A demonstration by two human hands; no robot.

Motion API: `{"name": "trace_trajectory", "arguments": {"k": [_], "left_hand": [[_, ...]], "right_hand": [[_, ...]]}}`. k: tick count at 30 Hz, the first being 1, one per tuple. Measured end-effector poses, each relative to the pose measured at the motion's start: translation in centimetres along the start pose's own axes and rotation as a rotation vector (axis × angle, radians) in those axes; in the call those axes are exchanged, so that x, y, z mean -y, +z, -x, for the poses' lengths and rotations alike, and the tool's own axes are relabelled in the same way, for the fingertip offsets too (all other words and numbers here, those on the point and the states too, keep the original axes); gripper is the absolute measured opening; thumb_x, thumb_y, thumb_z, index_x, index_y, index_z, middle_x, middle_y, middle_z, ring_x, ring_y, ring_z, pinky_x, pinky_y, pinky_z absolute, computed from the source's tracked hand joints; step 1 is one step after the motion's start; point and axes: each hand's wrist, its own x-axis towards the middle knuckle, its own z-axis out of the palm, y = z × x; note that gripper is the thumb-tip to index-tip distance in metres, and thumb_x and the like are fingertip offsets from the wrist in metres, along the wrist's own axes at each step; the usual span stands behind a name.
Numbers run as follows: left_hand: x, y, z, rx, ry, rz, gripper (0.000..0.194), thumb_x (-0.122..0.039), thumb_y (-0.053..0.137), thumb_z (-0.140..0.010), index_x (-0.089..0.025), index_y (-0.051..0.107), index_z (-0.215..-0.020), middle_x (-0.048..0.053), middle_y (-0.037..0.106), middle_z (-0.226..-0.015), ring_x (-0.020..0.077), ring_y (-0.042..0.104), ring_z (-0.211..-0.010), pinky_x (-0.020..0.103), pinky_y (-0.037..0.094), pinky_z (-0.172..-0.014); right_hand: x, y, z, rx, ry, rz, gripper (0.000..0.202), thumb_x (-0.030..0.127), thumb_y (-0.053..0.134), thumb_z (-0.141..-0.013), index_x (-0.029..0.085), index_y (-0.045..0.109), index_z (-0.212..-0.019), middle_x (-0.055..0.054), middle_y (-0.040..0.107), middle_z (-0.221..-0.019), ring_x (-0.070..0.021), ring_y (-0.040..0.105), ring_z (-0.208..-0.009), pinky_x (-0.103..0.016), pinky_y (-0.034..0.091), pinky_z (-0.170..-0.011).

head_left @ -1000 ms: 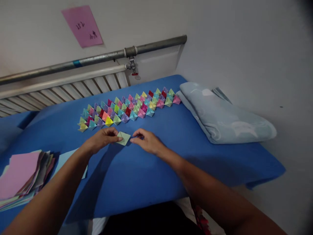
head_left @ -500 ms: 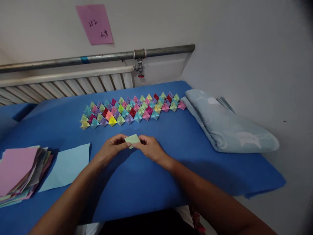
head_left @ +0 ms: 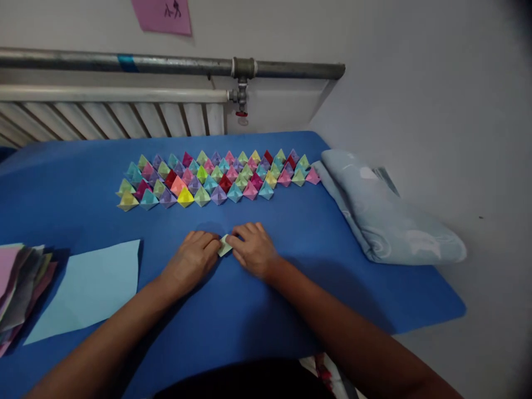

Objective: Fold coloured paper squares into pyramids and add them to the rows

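Observation:
A small folded piece of pale green paper (head_left: pixel 225 246) lies low over the blue surface (head_left: pixel 233 332), between my two hands. My left hand (head_left: pixel 198 256) is closed on its left side, knuckles up. From the right, my right hand (head_left: pixel 254 249) presses on the paper with thumb and curled fingers. Parts of the paper are hidden under the fingertips. Beyond the hands stand several rows of small folded paper pieces (head_left: pixel 219 195) in many colours, set close together.
At the left lie a light blue sheet (head_left: pixel 89 285) and a stack of coloured paper (head_left: pixel 25 293). A folded pale blue blanket (head_left: pixel 386 213) rests at the right. Behind the surface are a radiator (head_left: pixel 158 119) and a metal pipe (head_left: pixel 178 65) along the wall.
Both hands have turned palm down and lowered the green paper, which now shows smaller between them. The camera view has shifted, so the wall sheet sits higher and the stack farther left.

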Motion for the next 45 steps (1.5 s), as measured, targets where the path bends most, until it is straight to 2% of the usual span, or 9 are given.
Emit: {"name": "trace_trajectory", "arguments": {"k": [7, 10, 16, 21, 25, 29, 35, 40, 45], "left_hand": [[-0.5, -0.3, 0.3, 0.001, -0.029, 0.04, 0.023, -0.016, 0.046, -0.096, -0.014, 0.069, -0.098, 0.012, 0.071, -0.1, 0.0237, 0.061, -0.086, 0.039, 0.047, -0.075], [-0.8, -0.2, 0.1, -0.015, -0.031, 0.075, 0.025, -0.016, 0.044, -0.097, -0.014, 0.069, -0.1, 0.014, 0.071, -0.104, 0.0248, 0.062, -0.093, 0.04, 0.049, -0.078], [-0.7, 0.0, 0.0, 0.014, -0.049, 0.219, 0.028, -0.013, 0.044, -0.097, -0.014, 0.063, -0.118, 0.012, 0.071, -0.104, 0.0219, 0.064, -0.091, 0.038, 0.05, -0.081], [-0.4, -0.2, 0.1, 0.037, -0.019, 0.215, 0.024, -0.016, 0.048, -0.097, -0.016, 0.068, -0.11, 0.012, 0.071, -0.107, 0.0224, 0.065, -0.088, 0.04, 0.049, -0.08], [-0.3, -0.1, 0.3, 0.018, -0.008, 0.206, 0.024, -0.017, 0.048, -0.097, -0.015, 0.07, -0.108, 0.013, 0.072, -0.108, 0.0222, 0.065, -0.089, 0.04, 0.049, -0.081], [-0.2, 0.0, 0.3, 0.005, -0.038, 0.237, 0.026, -0.017, 0.047, -0.098, -0.018, 0.071, -0.108, 0.01, 0.073, -0.106, 0.0207, 0.065, -0.087, 0.039, 0.05, -0.08], [-0.3, 0.0, 0.4, 0.015, -0.14, 0.312, 0.025, -0.021, 0.047, -0.099, -0.018, 0.07, -0.106, 0.009, 0.073, -0.105, 0.0206, 0.066, -0.09, 0.037, 0.05, -0.08], [0.0, 0.0, 0.7, 0.026, -0.29, 0.36, 0.025, -0.031, 0.048, -0.099, -0.022, 0.07, -0.096, 0.005, 0.073, -0.099, 0.0201, 0.067, -0.089, 0.036, 0.049, -0.08], [0.1, 0.1, 0.5, 0.014, -0.369, 0.348, 0.027, -0.036, 0.048, -0.099, -0.021, 0.068, -0.089, 0.006, 0.071, -0.098, 0.0216, 0.066, -0.089, 0.038, 0.046, -0.079]], "right_hand": [[0.7, -1.4, 1.0, 0.125, 0.07, -0.055, 0.032, 0.028, 0.056, -0.095, 0.019, 0.062, -0.125, -0.013, 0.061, -0.127, -0.0282, 0.048, -0.112, -0.043, 0.035, -0.086], [0.7, -1.3, 1.1, 0.151, 0.078, -0.071, 0.035, 0.028, 0.055, -0.096, 0.019, 0.06, -0.129, -0.013, 0.06, -0.131, -0.0294, 0.047, -0.118, -0.045, 0.036, -0.089], [0.4, -1.4, 1.0, 0.192, 0.112, -0.122, 0.037, 0.03, 0.053, -0.096, 0.021, 0.059, -0.132, -0.012, 0.058, -0.135, -0.0299, 0.044, -0.123, -0.046, 0.036, -0.096], [0.2, -1.6, 1.2, 0.126, 0.14, -0.215, 0.036, 0.03, 0.056, -0.094, 0.02, 0.059, -0.128, -0.011, 0.059, -0.134, -0.0287, 0.046, -0.118, -0.046, 0.037, -0.095], [0.5, -1.7, 1.5, 0.024, 0.151, -0.257, 0.019, 0.024, 0.056, -0.093, 0.019, 0.065, -0.109, -0.008, 0.067, -0.112, -0.0224, 0.054, -0.102, -0.039, 0.038, -0.087], [0.9, -1.6, 1.8, 0.043, 0.141, -0.213, 0.016, 0.023, 0.052, -0.097, 0.02, 0.068, -0.096, -0.005, 0.07, -0.096, -0.0198, 0.056, -0.089, -0.037, 0.038, -0.081], [0.8, -1.2, 1.8, 0.021, 0.216, -0.243, 0.015, 0.02, 0.053, -0.096, 0.018, 0.069, -0.095, -0.008, 0.069, -0.097, -0.02, 0.059, -0.088, -0.036, 0.042, -0.08], [0.8, -1.4, 1.6, -0.013, 0.31, -0.359, 0.012, 0.021, 0.056, -0.095, 0.018, 0.068, -0.093, -0.008, 0.068, -0.105, -0.0203, 0.061, -0.096, -0.038, 0.046, -0.087], [1.0, -1.2, 1.3, -0.03, 0.338, -0.37, 0.013, 0.02, 0.055, -0.095, 0.017, 0.066, -0.09, -0.009, 0.068, -0.106, -0.0211, 0.061, -0.096, -0.038, 0.046, -0.086]]}}
